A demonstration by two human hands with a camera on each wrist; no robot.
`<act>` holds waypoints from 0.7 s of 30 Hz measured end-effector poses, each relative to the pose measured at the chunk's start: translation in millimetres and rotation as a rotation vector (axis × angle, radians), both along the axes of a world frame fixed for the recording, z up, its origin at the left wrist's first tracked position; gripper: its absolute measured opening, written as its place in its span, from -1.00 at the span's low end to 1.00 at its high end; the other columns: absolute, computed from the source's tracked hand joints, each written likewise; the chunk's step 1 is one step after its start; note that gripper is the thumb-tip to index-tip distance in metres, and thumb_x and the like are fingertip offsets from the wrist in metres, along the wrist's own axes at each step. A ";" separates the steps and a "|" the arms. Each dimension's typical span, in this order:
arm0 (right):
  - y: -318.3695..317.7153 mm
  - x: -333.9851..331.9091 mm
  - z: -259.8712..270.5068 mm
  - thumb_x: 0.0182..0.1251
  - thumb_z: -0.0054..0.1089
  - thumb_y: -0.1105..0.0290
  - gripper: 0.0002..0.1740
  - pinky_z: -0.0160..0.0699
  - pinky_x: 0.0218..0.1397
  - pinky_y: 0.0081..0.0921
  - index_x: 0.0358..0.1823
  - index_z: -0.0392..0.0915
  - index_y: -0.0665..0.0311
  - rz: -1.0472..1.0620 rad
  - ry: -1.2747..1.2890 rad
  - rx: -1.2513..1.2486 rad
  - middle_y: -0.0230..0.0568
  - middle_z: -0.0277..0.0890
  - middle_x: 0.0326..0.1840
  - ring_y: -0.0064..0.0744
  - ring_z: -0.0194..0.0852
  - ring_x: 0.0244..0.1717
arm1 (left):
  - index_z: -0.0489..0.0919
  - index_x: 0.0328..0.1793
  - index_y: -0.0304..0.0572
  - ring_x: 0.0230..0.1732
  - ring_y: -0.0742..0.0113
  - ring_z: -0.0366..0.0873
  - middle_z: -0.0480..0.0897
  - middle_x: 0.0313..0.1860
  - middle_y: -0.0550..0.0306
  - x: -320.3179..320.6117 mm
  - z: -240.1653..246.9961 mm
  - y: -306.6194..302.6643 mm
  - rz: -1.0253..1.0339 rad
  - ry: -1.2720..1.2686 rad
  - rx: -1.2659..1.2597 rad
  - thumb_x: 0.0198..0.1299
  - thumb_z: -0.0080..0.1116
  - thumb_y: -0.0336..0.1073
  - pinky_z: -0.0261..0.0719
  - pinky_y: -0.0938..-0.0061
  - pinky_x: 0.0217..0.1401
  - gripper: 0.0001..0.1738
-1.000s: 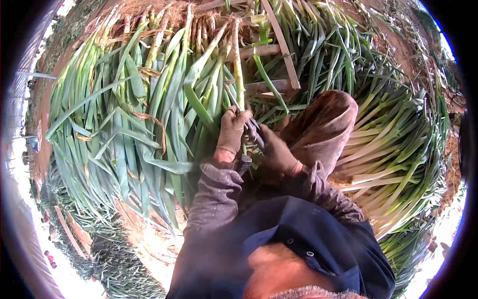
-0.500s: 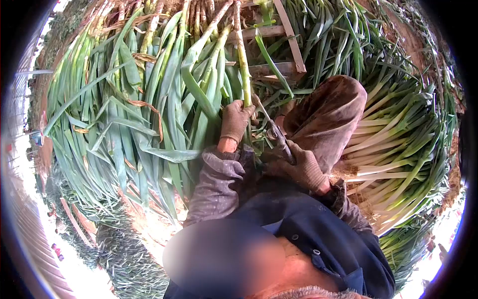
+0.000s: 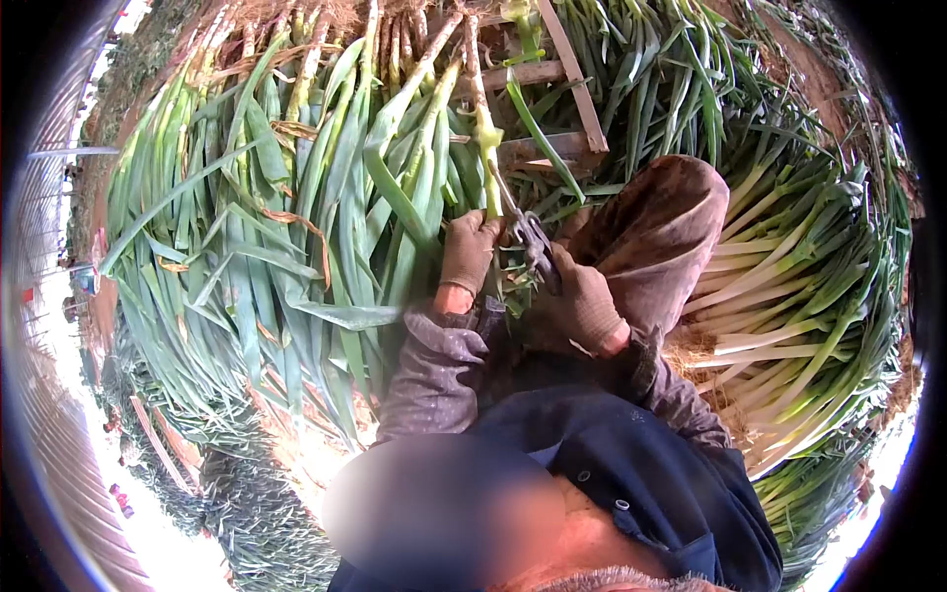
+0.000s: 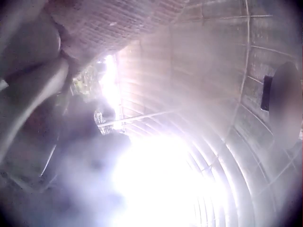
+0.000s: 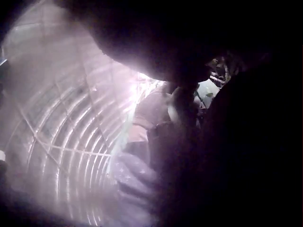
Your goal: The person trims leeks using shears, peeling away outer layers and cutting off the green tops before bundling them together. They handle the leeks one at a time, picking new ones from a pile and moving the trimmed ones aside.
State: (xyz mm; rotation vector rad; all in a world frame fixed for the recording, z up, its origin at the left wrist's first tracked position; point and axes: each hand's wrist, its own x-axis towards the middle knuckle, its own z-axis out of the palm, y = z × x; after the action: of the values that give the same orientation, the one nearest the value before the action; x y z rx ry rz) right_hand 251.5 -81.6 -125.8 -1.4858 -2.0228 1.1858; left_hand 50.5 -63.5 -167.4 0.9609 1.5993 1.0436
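My gloved left hand [image 3: 468, 253] grips the lower end of a leek stalk [image 3: 484, 118] in the head view. The stalk runs away from me towards its root end at the top, with a pale green bulge partway along it. In my gloved right hand [image 3: 584, 304] are dark metal shears [image 3: 534, 240], held by the handles. Their slim blades slant up to the left, right beside the stalk and close to the left fingertips. Ribbed glove fabric [image 4: 113, 23] fills the top of the left wrist view; the right wrist view is mostly dark.
Untrimmed leeks [image 3: 266, 207] lie spread along the left, roots away from me. A pile of leeks with white stems [image 3: 750, 296] lies at my right, beyond my bent knee [image 3: 661, 212]. Wooden slats [image 3: 575, 79] cross the ground ahead, and more leaves [image 3: 651, 89] lie past them.
My hands were together at the stalk; the right then drew back right with the shears and has since brought them up beside the stalk again. The left keeps its grip on the leek.
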 end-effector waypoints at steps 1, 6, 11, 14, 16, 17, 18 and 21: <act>5.9 -4.7 -1.0 0.11 0.29 0.41 -0.45 0.54 -0.23 0.08 0.19 0.41 0.25 -0.002 -0.033 -0.004 0.25 0.58 -0.37 0.34 0.59 -0.26 | 0.67 -0.11 -0.44 -0.37 0.54 0.44 0.62 -0.43 0.26 -1.7 -4.0 -0.3 -0.011 0.018 -0.005 0.42 0.14 -0.35 0.47 0.49 -0.27 -0.77; 36.1 -17.8 -25.0 0.19 0.26 0.38 -0.57 0.51 -0.32 0.17 0.04 0.34 0.31 0.013 -0.084 0.113 0.21 0.58 -0.47 0.35 0.59 -0.35 | 0.68 -0.07 -0.43 -0.34 0.52 0.43 0.65 -0.39 0.26 4.1 20.5 1.8 0.019 -0.104 -0.130 0.40 0.16 -0.35 0.49 0.47 -0.21 -0.77; 68.9 -31.5 -36.6 0.22 0.27 0.35 -0.59 0.51 -0.35 0.16 0.01 0.33 0.32 0.016 -0.106 0.130 0.20 0.58 -0.49 0.35 0.59 -0.37 | 0.68 -0.11 -0.42 -0.36 0.51 0.43 0.67 -0.40 0.20 0.9 -0.8 0.2 -0.023 -0.005 0.010 0.39 0.18 -0.33 0.50 0.45 -0.24 -0.78; 91.3 -41.8 -41.7 0.11 0.34 0.33 -0.52 0.52 -0.22 0.14 0.07 0.41 0.26 -0.030 -0.085 0.166 0.21 0.59 -0.43 0.35 0.59 -0.28 | 0.66 -0.21 -0.41 -0.39 0.53 0.43 0.66 -0.45 0.17 -1.6 6.5 1.2 -0.041 0.075 -0.003 0.38 0.17 -0.33 0.48 0.47 -0.29 -0.77; 109.3 -50.1 -46.2 0.12 0.34 0.28 -0.58 0.53 -0.20 0.14 -0.02 0.45 0.25 -0.030 -0.075 0.174 0.22 0.59 -0.39 0.36 0.58 -0.27 | 0.66 -0.25 -0.39 -0.40 0.53 0.44 0.65 -0.47 0.17 0.1 18.6 1.8 -0.024 0.038 -0.056 0.39 0.16 -0.33 0.47 0.48 -0.31 -0.76; 118.2 -56.0 -49.3 0.12 0.34 0.27 -0.58 0.53 -0.20 0.14 -0.03 0.45 0.26 -0.046 -0.068 0.197 0.23 0.59 -0.39 0.37 0.58 -0.26 | 0.65 -0.25 -0.37 -0.42 0.54 0.44 0.63 -0.48 0.22 -0.4 9.5 0.2 0.000 -0.048 -0.076 0.40 0.15 -0.32 0.45 0.49 -0.34 -0.76; 127.1 -61.7 -52.1 0.12 0.34 0.26 -0.59 0.53 -0.19 0.15 -0.05 0.45 0.26 -0.061 -0.061 0.219 0.24 0.58 -0.39 0.37 0.57 -0.26 | 0.65 -0.24 -0.36 -0.42 0.54 0.44 0.61 -0.48 0.24 -0.3 10.3 0.3 0.001 -0.088 -0.098 0.41 0.14 -0.31 0.45 0.50 -0.34 -0.76; 156.4 -75.0 -59.0 0.25 0.25 0.18 -0.65 0.55 -0.16 0.15 -0.13 0.46 0.30 -0.092 -0.127 0.181 0.28 0.61 -0.37 0.36 0.61 -0.24 | 0.65 -0.22 -0.32 -0.42 0.57 0.41 0.56 -0.49 0.32 -0.9 17.7 2.0 -0.018 -0.124 -0.150 0.45 0.10 -0.28 0.42 0.54 -0.37 -0.74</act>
State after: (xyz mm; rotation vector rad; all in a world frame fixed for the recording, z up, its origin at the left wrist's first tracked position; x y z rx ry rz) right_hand 176.5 74.7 -184.8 -1.5801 -2.0572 0.8671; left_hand 49.6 -61.5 -149.7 0.7933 1.5403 0.9378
